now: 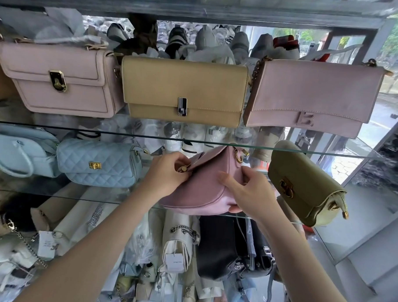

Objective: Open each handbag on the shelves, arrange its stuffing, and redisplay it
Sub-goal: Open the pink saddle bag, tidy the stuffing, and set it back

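Note:
A mauve pink handbag (203,187) sits tilted on the middle glass shelf (100,198), its flap facing left and gold rings at its top. My left hand (167,172) pinches the gold clasp at the flap's edge. My right hand (248,194) grips the bag's right end, thumb on the front and fingers under its bottom corner. The bag's inside is hidden.
Beside it stand an olive bag (306,187) on the right and a quilted light blue bag (97,164) on the left. On the upper glass shelf (148,135) are a pink (59,78), a tan (184,91) and a dusty pink bag (314,96). Wrapped bags fill the bottom.

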